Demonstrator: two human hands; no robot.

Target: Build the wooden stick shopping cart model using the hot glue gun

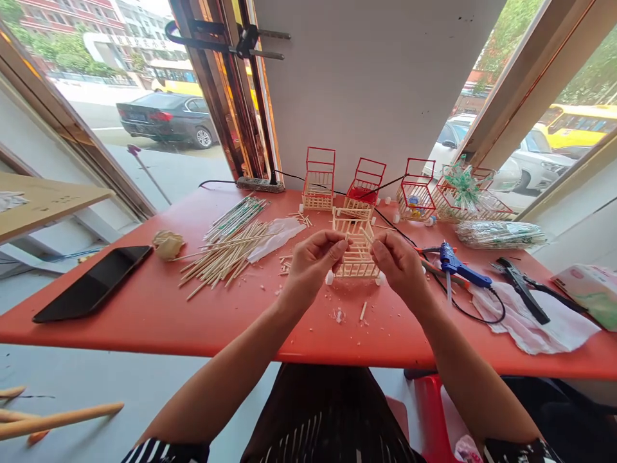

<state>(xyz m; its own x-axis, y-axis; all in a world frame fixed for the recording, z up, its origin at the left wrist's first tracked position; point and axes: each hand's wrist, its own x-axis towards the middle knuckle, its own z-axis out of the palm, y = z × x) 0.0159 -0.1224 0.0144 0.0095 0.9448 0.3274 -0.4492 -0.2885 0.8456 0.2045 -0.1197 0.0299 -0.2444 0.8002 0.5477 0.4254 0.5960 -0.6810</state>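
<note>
A small unpainted cart of wooden sticks [355, 269] stands on the red table just beyond my hands, with white round wheels at its lower corners. My left hand [319, 256] is closed in a pinch at the cart's left side; what lies between the fingertips is too small to make out. Opposite it, my right hand [396, 258] pinches a short wooden stick piece [367, 236] in front of the cart's upper part. The fingertips of both hands are apart. On the tabletop nearer to me lies another short stick piece [363, 312].
Long wooden sticks [226, 260] and wrapped sticks [236, 218] lie left, near a black phone [94, 283]. Finished carts with red rims [319, 183] line the back. At right are a blue glue gun [463, 267], black-handled cutters [523, 289] and a white cloth [563, 321].
</note>
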